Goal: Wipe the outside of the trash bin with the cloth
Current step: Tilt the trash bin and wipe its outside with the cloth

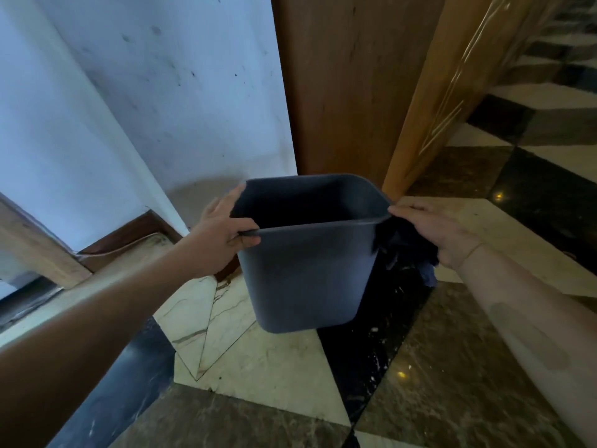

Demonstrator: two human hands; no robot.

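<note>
A dark grey plastic trash bin (307,273) stands upright on the marble floor in the middle of the view, and it looks empty inside. My left hand (223,234) grips its left rim, thumb on the near edge. My right hand (433,231) presses a dark blue cloth (410,250) against the bin's right outer wall, just below the rim. Most of the cloth is hidden behind the hand and the bin; a crumpled end hangs down beside the wall.
A white scuffed wall (181,92) and a brown wooden door frame (342,85) rise right behind the bin. A golden door (449,79) stands ajar at the right. A low ledge with dark skirting (122,237) runs along the left. Patterned marble floor (277,376) spreads in front.
</note>
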